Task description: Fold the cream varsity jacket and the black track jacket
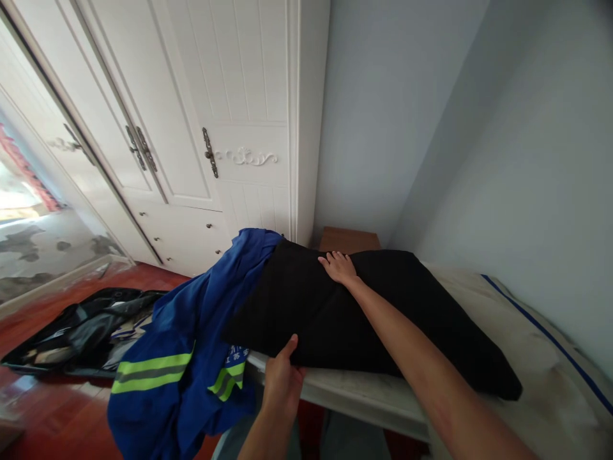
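A black folded cloth (306, 306), its exact kind unclear, lies spread over a light-coloured surface in front of me. My left hand (283, 377) pinches its near edge, thumb on top and fingers curled beneath. Toward the far edge, my right hand (339, 267) rests flat on the fabric with fingers stretched out. Left of the black cloth, and partly under it, is a blue work jacket (191, 319) with yellow-green and grey reflective bands, draped over the surface's end.
An open suitcase (90, 332) with bundled items lies on the red floor (71, 421) at left. A white wardrobe (249, 96) stands behind. A brown wooden piece (349, 239) sits by the wall. Beige fabric with a blue stripe (541, 326) covers the right side.
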{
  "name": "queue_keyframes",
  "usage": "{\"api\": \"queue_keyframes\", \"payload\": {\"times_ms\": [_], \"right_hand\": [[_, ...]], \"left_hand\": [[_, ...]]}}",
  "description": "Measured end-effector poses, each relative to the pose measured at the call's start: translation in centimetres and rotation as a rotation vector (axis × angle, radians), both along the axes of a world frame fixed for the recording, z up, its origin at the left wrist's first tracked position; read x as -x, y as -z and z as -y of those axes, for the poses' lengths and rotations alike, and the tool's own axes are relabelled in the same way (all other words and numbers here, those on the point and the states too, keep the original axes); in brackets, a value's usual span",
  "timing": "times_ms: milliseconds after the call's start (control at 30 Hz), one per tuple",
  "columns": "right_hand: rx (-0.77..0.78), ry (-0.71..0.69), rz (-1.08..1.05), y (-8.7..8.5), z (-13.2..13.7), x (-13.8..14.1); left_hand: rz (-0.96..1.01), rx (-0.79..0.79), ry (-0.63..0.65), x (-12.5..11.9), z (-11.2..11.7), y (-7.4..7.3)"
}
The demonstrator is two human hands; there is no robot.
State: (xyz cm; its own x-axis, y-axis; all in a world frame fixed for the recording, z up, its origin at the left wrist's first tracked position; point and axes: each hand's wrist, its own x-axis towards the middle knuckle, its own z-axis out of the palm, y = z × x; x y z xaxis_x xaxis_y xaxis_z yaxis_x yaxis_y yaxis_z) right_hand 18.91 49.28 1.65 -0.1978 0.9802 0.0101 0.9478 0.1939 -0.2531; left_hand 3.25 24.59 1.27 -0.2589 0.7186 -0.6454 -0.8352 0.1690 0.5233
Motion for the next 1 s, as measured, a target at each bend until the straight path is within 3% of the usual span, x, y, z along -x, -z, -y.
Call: {"api": "queue_keyframes", "payload": {"times_ms": [167, 267, 367, 467, 600, 767, 900, 1000], "right_hand": [[-0.011, -0.011, 0.002, -0.1, 0.5, 0.0], [-0.005, -0.061, -0.009, -1.3, 0.7, -0.7], [-0.046, -0.050, -0.023, -3.2, 0.6, -3.2], [-0.102, 0.093, -0.040, -4.1, 1.0, -6.9], [-0.035, 0.226, -0.104, -2.2, 2.4, -11.0], [-0.068, 0.265, -0.250, 0.2, 3.3, -11.8], [-0.136, 0.296, -0.382, -0.1, 3.5, -11.5], [-0.240, 0.331, -0.512, -1.4, 4.4, -10.9]], "left_hand": [[0.010, 0.044, -0.027, 0.0, 0.0, -0.1], [0.041, 0.048, -0.019, 0.1, 0.1, -0.3], [0.063, 0.042, -0.014, 0.2, 0.2, -0.4], [0.049, 0.029, -0.029, 0.2, 0.3, -0.2], [0.032, -0.004, -0.021, 0.2, 0.4, -0.2], [0.032, 0.004, 0.008, 0.3, 0.6, -0.5], [0.041, -0.003, -0.001, 0.4, 0.7, -1.1], [0.078, -0.018, 0.036, 0.8, 0.7, -2.0]]}}
